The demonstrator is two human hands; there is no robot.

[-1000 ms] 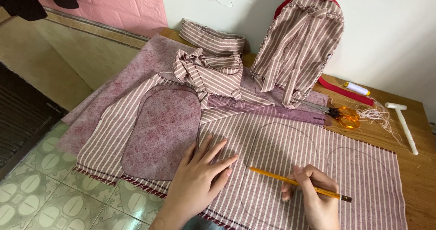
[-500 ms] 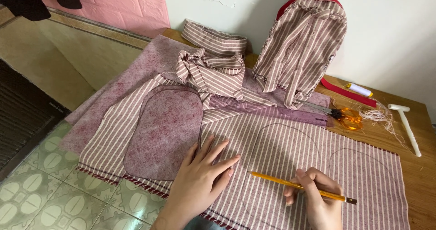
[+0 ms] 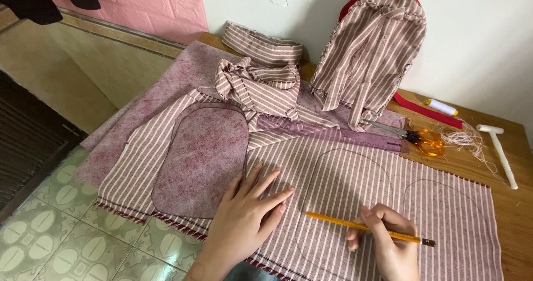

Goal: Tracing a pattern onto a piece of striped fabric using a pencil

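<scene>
My left hand [image 3: 244,220] lies flat with fingers spread on the striped maroon-and-white fabric [image 3: 355,175], its fingertips at the right edge of a rounded mottled-pink pattern piece [image 3: 202,159]. My right hand [image 3: 388,245] holds a yellow pencil [image 3: 366,227] low over the fabric, tip pointing left. Faint pencilled outlines of the same rounded shape show on the cloth to the right of the pattern.
A small striped backpack [image 3: 369,53] leans against the wall. Bunched striped strips [image 3: 258,81], a translucent ruler [image 3: 344,134], orange-handled scissors [image 3: 422,139], loose thread, a red strip, a white spool and a white tool [image 3: 499,153] lie on the wooden table [image 3: 516,203]. Tiled floor lies to the left.
My hands stay nearly still on the fabric. The pencil shifts slightly and the view drifts a little.
</scene>
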